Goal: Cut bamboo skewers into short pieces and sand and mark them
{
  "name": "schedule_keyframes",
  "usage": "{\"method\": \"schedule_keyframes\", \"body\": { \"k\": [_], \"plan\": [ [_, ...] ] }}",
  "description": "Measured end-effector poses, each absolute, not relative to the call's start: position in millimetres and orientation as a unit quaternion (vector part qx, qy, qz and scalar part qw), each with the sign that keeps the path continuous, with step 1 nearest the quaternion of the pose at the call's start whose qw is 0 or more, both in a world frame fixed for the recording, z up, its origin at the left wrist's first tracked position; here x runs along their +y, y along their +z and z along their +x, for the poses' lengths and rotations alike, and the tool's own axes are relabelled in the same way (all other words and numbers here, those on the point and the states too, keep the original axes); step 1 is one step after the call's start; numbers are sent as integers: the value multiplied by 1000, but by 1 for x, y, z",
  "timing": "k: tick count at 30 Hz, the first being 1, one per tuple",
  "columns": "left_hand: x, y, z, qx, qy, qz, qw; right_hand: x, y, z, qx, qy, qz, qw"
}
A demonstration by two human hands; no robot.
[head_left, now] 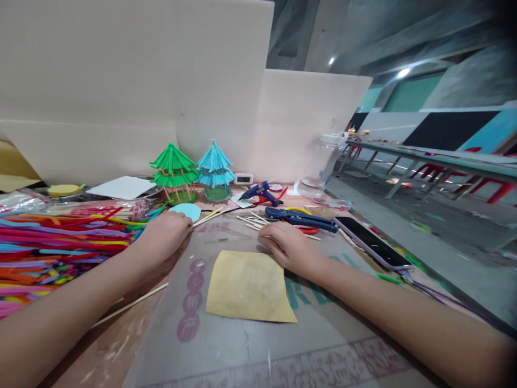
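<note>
My left hand (172, 233) is closed over the ends of a few thin wooden sticks (210, 216), beside a light blue paper disc (188, 210). The fingers of my right hand (288, 245) curl down at a loose pile of similar wooden sticks (251, 221); its fingertips are partly hidden, so what they grip cannot be made out. Between my forearms a yellow sheet of paper (251, 285) lies on a printed plastic sheet (218, 355). Just beyond my right hand are blue-handled pliers (301, 218).
Colourful pipe cleaners (60, 253) heap at the left. Behind stand a green model pavilion (174, 172), a blue one (214, 171), a small digital clock (243, 178) and a glue gun (262, 193). A phone (371, 242) and a plastic jug (321, 164) are on the right.
</note>
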State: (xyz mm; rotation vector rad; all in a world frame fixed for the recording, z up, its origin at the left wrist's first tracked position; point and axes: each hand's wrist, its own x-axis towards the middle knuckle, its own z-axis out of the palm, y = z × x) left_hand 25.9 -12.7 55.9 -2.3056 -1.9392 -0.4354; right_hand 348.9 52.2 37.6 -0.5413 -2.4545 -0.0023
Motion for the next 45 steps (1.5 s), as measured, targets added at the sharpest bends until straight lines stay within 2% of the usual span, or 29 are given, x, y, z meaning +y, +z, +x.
{"method": "schedule_keyframes", "body": {
  "k": [5, 9, 11, 15, 17, 19, 22, 25, 28, 37, 42, 45],
  "plan": [
    [-23, 65, 30, -637, -120, -756, 87, 52, 37, 349, -930, -4, -200, 309],
    [-32, 78, 47, -642, -152, -747, 80, 52, 36, 351, -916, -12, -188, 355],
    [-39, 82, 63, -641, -178, -746, 22, 51, 38, 350, -907, -28, -158, 389],
    [-55, 81, 95, -554, -245, -774, -185, 42, 44, 348, -902, -102, -120, 403],
    [-62, 78, 103, -508, -261, -788, -229, 39, 49, 347, -897, -95, -135, 411],
    [-65, 75, 104, -473, -277, -808, -215, 37, 53, 347, -880, -8, -182, 439],
    [-65, 73, 99, -419, -246, -863, -137, 40, 57, 346, -791, 257, -280, 479],
    [-64, 67, 94, -396, -167, -897, -102, 43, 59, 343, -650, 508, -295, 483],
    [-60, 57, 93, -419, -145, -893, -80, 42, 58, 339, -561, 626, -286, 461],
    [-51, 43, 95, -446, -161, -879, -43, 37, 55, 335, -523, 679, -282, 430],
    [-51, 42, 96, -437, -183, -880, -41, 36, 51, 334, -570, 648, -282, 419],
    [-52, 42, 96, -431, -184, -882, -49, 32, 50, 332, -633, 621, -260, 381]
  ]
}}
